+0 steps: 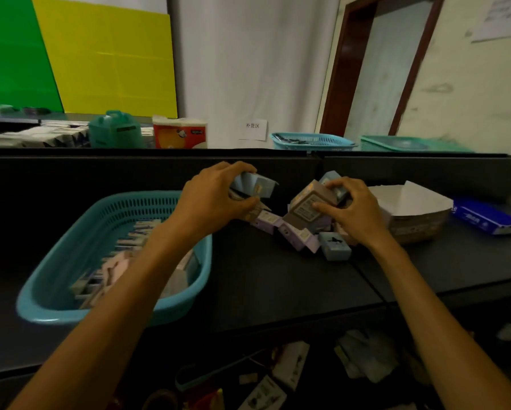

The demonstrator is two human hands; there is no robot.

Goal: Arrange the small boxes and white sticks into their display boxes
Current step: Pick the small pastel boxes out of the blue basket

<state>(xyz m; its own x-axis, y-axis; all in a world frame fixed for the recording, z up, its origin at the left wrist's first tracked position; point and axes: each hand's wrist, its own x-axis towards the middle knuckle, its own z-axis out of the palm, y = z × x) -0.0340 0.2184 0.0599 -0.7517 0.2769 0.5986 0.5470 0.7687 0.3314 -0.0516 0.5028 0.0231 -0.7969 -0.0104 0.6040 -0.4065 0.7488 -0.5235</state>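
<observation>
A: What is the biggest thing in front of the person?

B: The dark desk (277,279). At its left stands a blue basket (70,253) with holes in the wall, and small packets lie in rows inside it, though they are blurred.

A: And at the right side?

B: An open display box (416,211), white inside and brownish outside, stands just right of the right hand. Further right lies a flat blue box (487,216), apart from it.

A: Where are the small boxes?

B: A loose pile of small boxes (301,235), pale purple and pale blue, lies on the desk between the basket and the display box. 1 pale blue box (335,247) sits at the near edge of the pile.

A: What do the hands do?

B: The left hand (215,196) has its fingers curled round a few pale blue small boxes (257,184), raised above the desk. The right hand (354,211) grips a grey-brown box (310,204) with printed text on its face, tilted, above the pile; the thumb presses on that face. I cannot tell if this box touches the pile below it.

A: Do you see white sticks?

B: I cannot make them out.

A: And behind the desk?

B: A red and white pack (180,134) and another blue basket (311,141).
</observation>
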